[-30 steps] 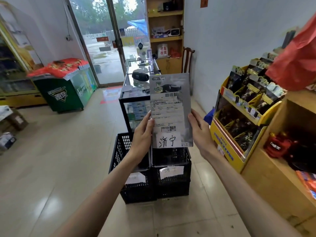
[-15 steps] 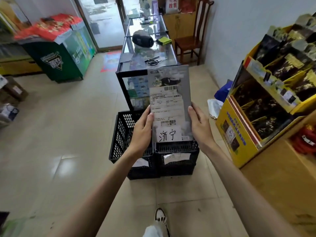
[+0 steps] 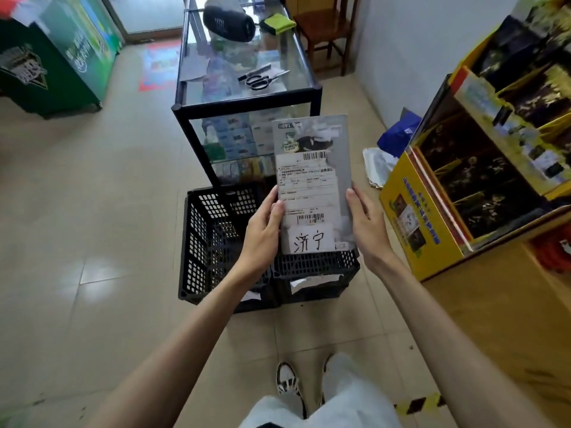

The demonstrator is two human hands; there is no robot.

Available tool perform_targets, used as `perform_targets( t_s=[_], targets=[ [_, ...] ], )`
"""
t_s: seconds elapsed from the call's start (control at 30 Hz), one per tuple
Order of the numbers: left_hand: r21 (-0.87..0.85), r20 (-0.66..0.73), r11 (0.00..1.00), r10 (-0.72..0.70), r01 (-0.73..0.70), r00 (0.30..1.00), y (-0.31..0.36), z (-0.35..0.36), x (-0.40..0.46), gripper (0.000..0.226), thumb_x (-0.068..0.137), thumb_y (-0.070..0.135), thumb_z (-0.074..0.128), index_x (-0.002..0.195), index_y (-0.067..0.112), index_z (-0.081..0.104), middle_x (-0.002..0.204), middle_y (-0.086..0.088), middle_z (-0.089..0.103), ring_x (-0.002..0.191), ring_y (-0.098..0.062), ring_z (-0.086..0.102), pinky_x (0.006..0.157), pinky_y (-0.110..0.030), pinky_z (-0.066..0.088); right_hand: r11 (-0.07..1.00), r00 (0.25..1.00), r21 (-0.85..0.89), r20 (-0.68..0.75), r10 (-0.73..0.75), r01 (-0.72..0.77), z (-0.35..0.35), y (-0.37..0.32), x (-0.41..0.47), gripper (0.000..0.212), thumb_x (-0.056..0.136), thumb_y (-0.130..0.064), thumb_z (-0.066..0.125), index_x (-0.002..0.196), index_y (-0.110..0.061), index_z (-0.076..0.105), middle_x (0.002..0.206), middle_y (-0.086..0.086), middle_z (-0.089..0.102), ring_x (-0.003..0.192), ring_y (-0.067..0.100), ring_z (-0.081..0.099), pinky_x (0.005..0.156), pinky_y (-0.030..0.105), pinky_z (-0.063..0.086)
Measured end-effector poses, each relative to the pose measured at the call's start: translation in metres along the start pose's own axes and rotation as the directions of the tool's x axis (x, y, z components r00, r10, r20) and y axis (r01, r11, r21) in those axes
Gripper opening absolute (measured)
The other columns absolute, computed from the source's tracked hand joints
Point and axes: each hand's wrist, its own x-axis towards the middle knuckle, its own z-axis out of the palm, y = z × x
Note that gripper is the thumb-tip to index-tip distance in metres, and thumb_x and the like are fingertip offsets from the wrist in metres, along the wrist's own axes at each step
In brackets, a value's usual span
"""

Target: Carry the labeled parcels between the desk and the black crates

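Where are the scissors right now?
In the head view, the scissors lie on the glass counter, near its front right corner, beyond the black crates and above the held parcel.

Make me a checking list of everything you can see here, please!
Surface: tiled floor; glass counter behind.
Job's things: grey parcel with a handwritten label, held upright over two black crates.
Clutter: scissors, black speaker, green cloth on the counter.
Grippers: left hand and right hand grip the parcel's side edges.
Cables: nothing seen.
Surroundings: yellow display box, wooden chair, green cabinet.
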Motion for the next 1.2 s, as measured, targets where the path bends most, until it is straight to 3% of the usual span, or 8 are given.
perform_targets(
  t_s=[0.2, 0.4, 0.57, 0.67, 0.77, 0.87, 0.97, 1.2],
  targets=[
    [0.045, -0.004, 0.997, -0.061, 0.061, 0.998, -0.027, 0.019, 0.064, 0.045, 0.110, 0.019, 0.040, 0.155, 0.011, 0.038, 0.139, 0.015, 0.054, 0.117, 0.017, 0.055, 0.092, -0.006, 0.044, 0.996, 0.996, 0.028, 0.012, 0.089, -0.089, -0.007, 0.034, 0.065, 0.041, 0.107, -0.029, 0.045, 0.145, -0.017, 0.050, 0.132, -0.001, 0.065, 0.119, 0.012, 0.063, 0.103, 0.039, 0.052],
    [0.077, -0.051, 0.983, -0.162, 0.166, 0.985, -0.064, 0.042, 0.121, 0.047, 0.110, 0.024, 0.042, 0.156, 0.017, 0.039, 0.142, 0.012, 0.057, 0.127, 0.003, 0.056, 0.106, -0.020, 0.047, 0.982, 0.980, 0.018, 0.069, 0.187, -0.189, -0.017, 0.077, 0.146, 0.044, 0.105, -0.032, 0.047, 0.145, -0.012, 0.050, 0.133, 0.001, 0.065, 0.120, 0.014, 0.063, 0.106, 0.041, 0.050],
    [0.078, -0.085, 0.956, -0.277, 0.284, 0.957, -0.113, 0.043, 0.161, 0.045, 0.109, 0.024, 0.045, 0.154, 0.016, 0.042, 0.140, 0.011, 0.058, 0.123, 0.009, 0.056, 0.099, -0.013, 0.046, 0.959, 0.956, -0.004, 0.079, 0.282, -0.283, -0.006, 0.131, 0.191, 0.037, 0.106, -0.028, 0.047, 0.140, -0.016, 0.054, 0.126, -0.007, 0.067, 0.118, 0.009, 0.063, 0.105, 0.033, 0.050],
    [0.111, -0.113, 0.925, -0.351, 0.363, 0.930, -0.152, 0.032, 0.179, 0.046, 0.106, 0.035, 0.050, 0.150, 0.024, 0.048, 0.144, 0.008, 0.056, 0.134, -0.003, 0.051, 0.115, -0.035, 0.042, 0.952, 0.949, -0.037, 0.084, 0.305, -0.303, 0.006, 0.170, 0.206, 0.034, 0.106, -0.026, 0.047, 0.140, -0.024, 0.050, 0.121, -0.019, 0.062, 0.114, -0.006, 0.060, 0.101, 0.020, 0.048],
    [0.183, -0.108, 0.884, -0.417, 0.430, 0.902, -0.195, 0.021, 0.195, 0.043, 0.107, 0.031, 0.049, 0.149, 0.024, 0.050, 0.141, 0.005, 0.051, 0.133, -0.002, 0.048, 0.118, -0.033, 0.038, 0.933, 0.931, -0.093, 0.087, 0.355, -0.347, 0.020, 0.219, 0.216, 0.042, 0.104, -0.034, 0.050, 0.143, -0.019, 0.054, 0.135, -0.003, 0.062, 0.124, 0.009, 0.059, 0.108, 0.036, 0.047],
    [0.218, -0.100, 0.858, -0.455, 0.466, 0.885, -0.238, 0.011, 0.204, 0.035, 0.107, 0.025, 0.049, 0.142, 0.028, 0.057, 0.134, 0.007, 0.052, 0.122, 0.004, 0.052, 0.113, -0.029, 0.043, 0.917, 0.917, -0.108, 0.071, 0.392, -0.383, 0.033, 0.268, 0.220, 0.041, 0.103, -0.031, 0.050, 0.142, -0.019, 0.054, 0.135, 0.001, 0.061, 0.126, 0.014, 0.058, 0.109, 0.042, 0.047],
    [0.152, -0.070, 0.836, -0.522, 0.526, 0.850, -0.284, 0.003, 0.209, 0.031, 0.107, 0.021, 0.051, 0.129, 0.042, 0.057, 0.136, 0.003, 0.056, 0.113, -0.001, 0.062, 0.098, -0.026, 0.055, 0.891, 0.894, -0.117, 0.051, 0.446, -0.438, 0.043, 0.310, 0.219, 0.036, 0.106, -0.018, 0.047, 0.141, -0.014, 0.054, 0.126, -0.006, 0.067, 0.114, 0.006, 0.064, 0.095, 0.027, 0.053],
    [0.062, -0.010, 0.759, -0.649, 0.648, 0.761, -0.379, 0.008, 0.205, 0.046, 0.108, 0.024, 0.046, 0.152, 0.038, 0.038, 0.122, 0.006, 0.064, 0.102, 0.002, 0.068, 0.078, -0.016, 0.055, 0.827, 0.849, -0.217, -0.012, 0.528, -0.518, 0.053, 0.398, 0.217, 0.030, 0.102, -0.012, 0.054, 0.131, -0.015, 0.061, 0.119, -0.006, 0.069, 0.107, 0.005, 0.065, 0.094, 0.026, 0.055]
  ],
)
